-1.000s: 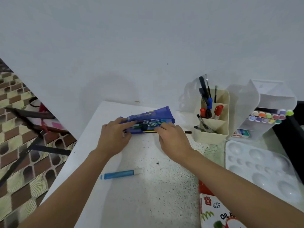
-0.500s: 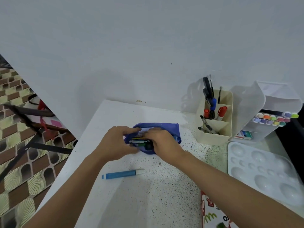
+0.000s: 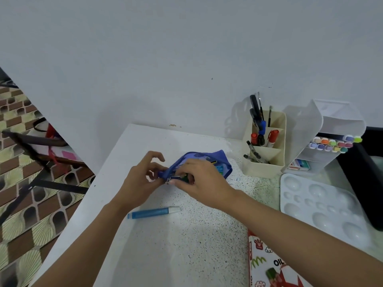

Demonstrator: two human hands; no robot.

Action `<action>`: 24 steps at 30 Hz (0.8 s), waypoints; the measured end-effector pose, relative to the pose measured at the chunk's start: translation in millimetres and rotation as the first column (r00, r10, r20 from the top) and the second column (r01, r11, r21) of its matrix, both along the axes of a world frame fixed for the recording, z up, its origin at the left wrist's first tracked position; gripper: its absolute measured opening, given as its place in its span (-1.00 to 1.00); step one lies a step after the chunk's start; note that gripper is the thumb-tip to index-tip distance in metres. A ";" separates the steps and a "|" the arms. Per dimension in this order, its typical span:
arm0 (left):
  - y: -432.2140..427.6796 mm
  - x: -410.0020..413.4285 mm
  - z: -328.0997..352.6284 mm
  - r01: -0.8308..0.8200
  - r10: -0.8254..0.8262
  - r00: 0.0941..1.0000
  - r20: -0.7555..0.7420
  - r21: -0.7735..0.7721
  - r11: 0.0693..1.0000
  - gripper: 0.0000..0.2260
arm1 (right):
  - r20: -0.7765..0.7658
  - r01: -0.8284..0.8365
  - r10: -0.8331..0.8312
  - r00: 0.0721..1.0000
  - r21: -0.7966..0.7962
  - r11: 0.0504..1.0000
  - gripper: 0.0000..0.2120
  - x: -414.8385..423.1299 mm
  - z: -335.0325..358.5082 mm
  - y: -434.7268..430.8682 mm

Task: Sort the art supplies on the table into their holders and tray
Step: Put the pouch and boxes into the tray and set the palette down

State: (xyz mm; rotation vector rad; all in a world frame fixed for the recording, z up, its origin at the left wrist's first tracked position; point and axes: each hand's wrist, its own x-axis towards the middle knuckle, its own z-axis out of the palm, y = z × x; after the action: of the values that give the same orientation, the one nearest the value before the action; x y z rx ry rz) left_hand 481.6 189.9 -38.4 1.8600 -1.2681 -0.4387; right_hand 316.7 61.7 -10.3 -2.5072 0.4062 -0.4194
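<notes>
Pouch [image 3: 219, 160] comes first: my left hand [image 3: 141, 181] pinches its end, my right hand [image 3: 203, 183] grips its mouth; next, I'd widen and empty it.

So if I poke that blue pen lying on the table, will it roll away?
Probably yes: the blue pen looks round, lies flat on its side on the smooth table, and shows no clip to stop it. It looks slim, so likely light and easy to lift. It seems stiff, since it lies straight.
</notes>
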 end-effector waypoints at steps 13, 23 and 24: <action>6.7 -33.4 9.9 0.015 -0.007 0.989 0.151 -0.054 0.998 -0.81 | 0.012 0.045 -0.045 0.999 -0.040 0.998 -0.64 -7.3 30.3 7.5; 8.2 -34.8 10.2 0.084 -0.060 0.986 0.155 -0.156 0.984 -0.64 | -0.044 -0.004 -0.008 0.999 -0.259 0.966 -0.77 -21.4 37.7 5.8; 8.2 -35.7 11.5 0.090 -0.061 0.985 0.164 -0.179 0.980 -0.66 | -0.045 0.000 -0.012 0.999 -0.253 0.967 -0.78 -23.3 42.4 5.3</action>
State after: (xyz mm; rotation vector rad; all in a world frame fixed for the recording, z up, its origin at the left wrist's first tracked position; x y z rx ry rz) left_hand 445.9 198.1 -26.9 1.7198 -1.4385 -0.2075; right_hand 293.4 67.0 32.0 -2.7685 0.4002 -0.4406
